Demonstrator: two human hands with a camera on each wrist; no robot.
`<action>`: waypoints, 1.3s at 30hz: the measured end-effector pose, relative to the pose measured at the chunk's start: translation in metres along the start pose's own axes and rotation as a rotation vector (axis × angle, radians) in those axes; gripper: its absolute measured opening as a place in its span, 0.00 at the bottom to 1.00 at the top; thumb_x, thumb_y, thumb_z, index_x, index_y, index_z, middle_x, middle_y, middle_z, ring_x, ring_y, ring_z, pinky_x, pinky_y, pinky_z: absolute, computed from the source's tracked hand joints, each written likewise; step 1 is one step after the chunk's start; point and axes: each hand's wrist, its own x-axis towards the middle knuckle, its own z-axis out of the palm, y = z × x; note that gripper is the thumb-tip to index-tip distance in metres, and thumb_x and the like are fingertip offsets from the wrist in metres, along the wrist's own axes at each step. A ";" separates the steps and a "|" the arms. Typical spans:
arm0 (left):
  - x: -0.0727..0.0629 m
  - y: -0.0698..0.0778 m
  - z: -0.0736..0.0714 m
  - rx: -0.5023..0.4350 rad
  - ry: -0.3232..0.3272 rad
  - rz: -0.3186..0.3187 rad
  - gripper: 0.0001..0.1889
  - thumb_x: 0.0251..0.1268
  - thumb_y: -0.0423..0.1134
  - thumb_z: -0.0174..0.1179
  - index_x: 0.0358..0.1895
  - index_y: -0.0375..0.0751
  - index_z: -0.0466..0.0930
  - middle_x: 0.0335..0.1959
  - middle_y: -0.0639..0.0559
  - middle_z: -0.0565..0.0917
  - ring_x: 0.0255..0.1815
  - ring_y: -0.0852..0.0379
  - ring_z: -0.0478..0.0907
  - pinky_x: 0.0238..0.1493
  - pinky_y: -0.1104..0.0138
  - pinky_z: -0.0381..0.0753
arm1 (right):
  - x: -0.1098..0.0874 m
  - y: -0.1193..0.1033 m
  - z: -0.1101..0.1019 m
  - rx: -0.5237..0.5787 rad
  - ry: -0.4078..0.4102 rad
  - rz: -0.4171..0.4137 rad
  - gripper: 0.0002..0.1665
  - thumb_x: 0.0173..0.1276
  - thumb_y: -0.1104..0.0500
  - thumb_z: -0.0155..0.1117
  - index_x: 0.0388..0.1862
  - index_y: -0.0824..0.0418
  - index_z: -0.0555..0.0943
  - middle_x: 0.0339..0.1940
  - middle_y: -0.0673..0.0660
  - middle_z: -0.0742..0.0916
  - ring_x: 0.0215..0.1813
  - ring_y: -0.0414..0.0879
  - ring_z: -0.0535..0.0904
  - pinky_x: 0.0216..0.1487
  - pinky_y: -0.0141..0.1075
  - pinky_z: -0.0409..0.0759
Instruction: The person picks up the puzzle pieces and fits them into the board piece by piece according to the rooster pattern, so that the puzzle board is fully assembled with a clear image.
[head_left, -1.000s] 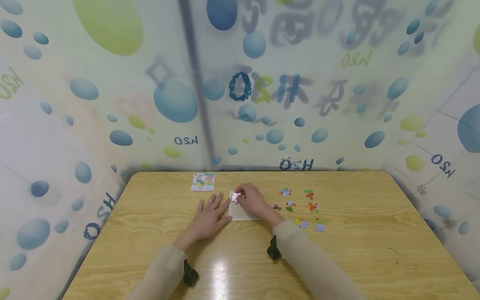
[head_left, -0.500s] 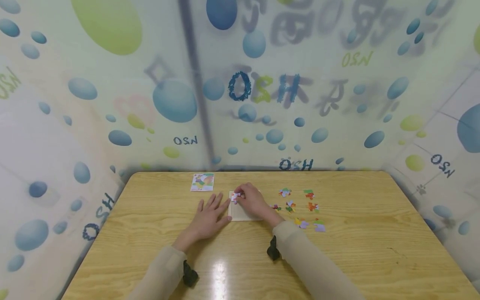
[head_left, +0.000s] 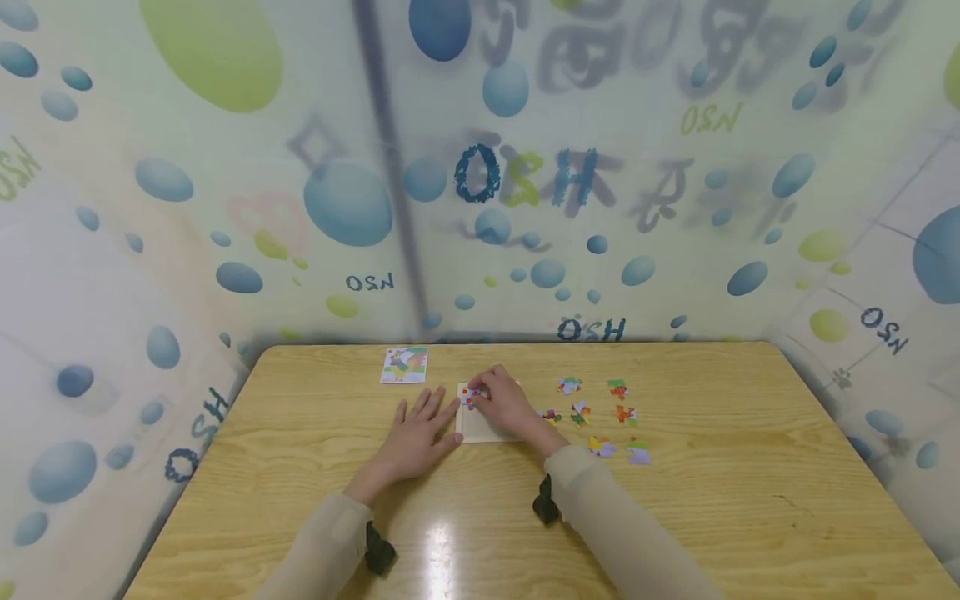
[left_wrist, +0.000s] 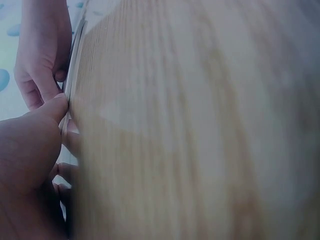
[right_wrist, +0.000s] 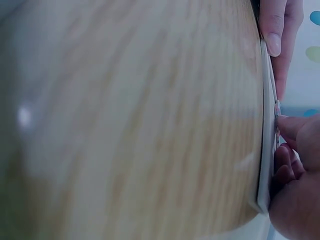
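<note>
A pale, thin puzzle tray [head_left: 491,429] lies on the table between the two hands. My right hand [head_left: 506,402] pinches a small white puzzle piece with red spots [head_left: 468,394] at the tray's far left corner. Part of the piece is hidden under those fingers. With fingers spread, my left hand [head_left: 417,437] lies at the tray's left edge, its thumb and index fingertips touching the rim. Seen low from the right wrist, the tray's edge [right_wrist: 266,150] is a narrow strip, with the right fingertips [right_wrist: 287,125] close over it.
Several loose colourful puzzle pieces [head_left: 580,413] are spread right of the tray, some close beside the right wrist. A square picture card [head_left: 405,365] lies behind the left hand. The wooden table [head_left: 750,467] ends at a patterned wall hanging [head_left: 675,275].
The piece in my right hand has turned from a bright glare to showing its red spots, shifting slightly within the tray's corner. My left hand stays in place.
</note>
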 end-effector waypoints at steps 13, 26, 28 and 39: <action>-0.001 0.000 -0.002 0.005 0.006 -0.008 0.34 0.80 0.57 0.50 0.80 0.44 0.61 0.82 0.36 0.51 0.82 0.34 0.43 0.73 0.31 0.37 | 0.001 0.001 0.004 0.000 0.056 -0.032 0.11 0.73 0.60 0.67 0.52 0.58 0.87 0.40 0.51 0.79 0.39 0.44 0.74 0.43 0.38 0.74; -0.002 0.004 -0.005 -0.008 0.009 0.007 0.34 0.80 0.57 0.50 0.80 0.40 0.62 0.81 0.33 0.53 0.82 0.31 0.45 0.72 0.29 0.38 | 0.001 0.001 0.002 -0.002 0.060 -0.032 0.13 0.71 0.56 0.71 0.51 0.59 0.89 0.46 0.53 0.81 0.40 0.44 0.75 0.42 0.39 0.75; -0.002 0.003 -0.004 0.001 0.007 0.005 0.35 0.80 0.57 0.50 0.80 0.41 0.61 0.82 0.34 0.52 0.82 0.32 0.44 0.72 0.30 0.37 | 0.001 0.002 0.003 -0.002 0.063 -0.028 0.13 0.71 0.56 0.71 0.51 0.59 0.89 0.46 0.53 0.81 0.40 0.44 0.75 0.43 0.40 0.75; 0.000 0.005 -0.002 -0.028 0.023 0.015 0.34 0.79 0.56 0.52 0.79 0.40 0.62 0.81 0.32 0.54 0.81 0.30 0.45 0.72 0.28 0.37 | 0.001 0.011 -0.007 0.054 0.039 -0.030 0.19 0.71 0.55 0.71 0.58 0.59 0.86 0.46 0.51 0.82 0.41 0.43 0.75 0.43 0.37 0.76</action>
